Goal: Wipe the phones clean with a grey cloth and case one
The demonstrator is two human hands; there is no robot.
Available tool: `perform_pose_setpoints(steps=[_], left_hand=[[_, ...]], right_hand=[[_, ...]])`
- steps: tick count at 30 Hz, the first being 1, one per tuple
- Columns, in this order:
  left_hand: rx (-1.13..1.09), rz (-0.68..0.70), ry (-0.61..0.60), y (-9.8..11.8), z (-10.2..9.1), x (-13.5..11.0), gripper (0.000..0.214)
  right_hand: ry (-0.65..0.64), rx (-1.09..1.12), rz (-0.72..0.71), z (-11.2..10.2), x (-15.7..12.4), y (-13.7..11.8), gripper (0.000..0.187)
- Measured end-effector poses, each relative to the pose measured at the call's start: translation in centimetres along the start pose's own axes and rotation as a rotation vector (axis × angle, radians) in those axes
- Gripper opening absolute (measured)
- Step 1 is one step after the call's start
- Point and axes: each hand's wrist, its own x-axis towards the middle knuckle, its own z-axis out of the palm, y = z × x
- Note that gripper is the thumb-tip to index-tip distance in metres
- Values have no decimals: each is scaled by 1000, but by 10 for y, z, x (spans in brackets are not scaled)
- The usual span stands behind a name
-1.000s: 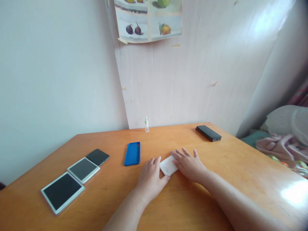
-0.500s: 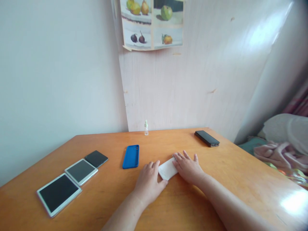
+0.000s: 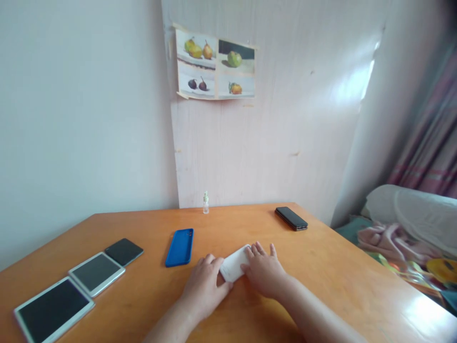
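A: Only the viewpoint has shifted: orange-brown wooden table (image 3: 321, 271) lower and further left in view, layout unchanged.
B: What looks done?
A: Two white-framed rectangular tablets (image 3: 97, 272) and a smaller black flat tablet (image 3: 124, 251) lie in a diagonal row, untouched.
B: Hands?
A: Left hand (image 3: 203, 282) half-curled, thumb and fingers holding the left end of a flat white rectangular slab (image 3: 233, 267); right hand (image 3: 263, 269) spread, fingers resting on its far end. Slab sits between them.
B: Remaining?
A: Slab not yet let go; handling unfinished, I judge.
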Motion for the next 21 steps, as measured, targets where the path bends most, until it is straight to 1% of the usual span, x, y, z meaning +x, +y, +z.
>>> perform_pose_setpoints(steps=[3,5,6,7,11,13,14,16,18,19,21], left_hand=[[-6,-12,3,2,-1,-2,31],[-9,-9,5,3,-2,-2,36],[-2,-9,7,4,-3,-3,36],[7,-11,12,5,-3,-3,35],[40,-32,17,6,-3,-3,39],[46,-36,21,6,-1,-3,41],[49,-34,27,6,0,-3,42],[49,-20,38,5,1,-3,44],[48,-12,42,5,3,-3,46],[50,-15,40,4,3,-3,48],[55,-16,27,4,3,-2,50]], right_hand=[[42,-27,-211,3,-14,-13,54],[53,-27,-322,2,-20,-14,47],[52,-27,-335,0,-20,-10,43],[46,-28,-318,-3,-18,-5,41],[80,-64,-99,-9,2,19,34],[108,-45,-56,-6,8,22,32],[124,-9,-82,-3,9,20,29],[147,99,-204,5,9,13,23],[140,194,-318,13,9,10,19],[132,215,-343,16,10,11,17],[131,208,-314,18,16,21,16]])
